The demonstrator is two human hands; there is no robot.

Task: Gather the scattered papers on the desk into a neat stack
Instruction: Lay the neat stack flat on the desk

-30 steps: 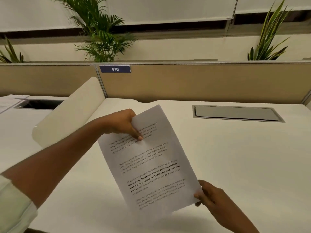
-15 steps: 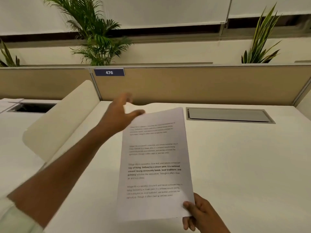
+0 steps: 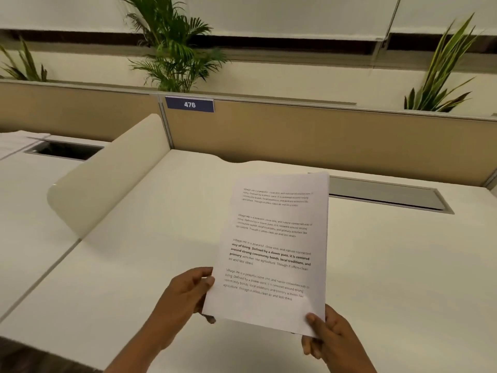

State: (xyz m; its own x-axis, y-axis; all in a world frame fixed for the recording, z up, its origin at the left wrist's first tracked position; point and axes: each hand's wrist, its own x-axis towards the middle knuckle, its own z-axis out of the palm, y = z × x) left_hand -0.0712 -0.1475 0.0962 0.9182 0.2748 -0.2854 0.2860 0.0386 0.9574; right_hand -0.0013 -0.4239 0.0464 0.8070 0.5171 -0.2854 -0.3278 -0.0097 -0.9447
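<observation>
I hold a sheaf of white printed papers upright above the white desk, its text facing me. My left hand grips the sheaf's lower left edge, thumb on the front. My right hand pinches its lower right corner, thumb on the page. The sheets' edges look aligned. More white papers lie on the neighbouring desk at the far left.
A cream curved divider separates this desk from the left one. A grey cable hatch is set in the desk behind the papers. A tan partition with a "476" label closes the back; plants stand beyond.
My left hand let go of the sheaf's top, swung down, and now grips the lower left edge. The papers have straightened from tilted to upright.
</observation>
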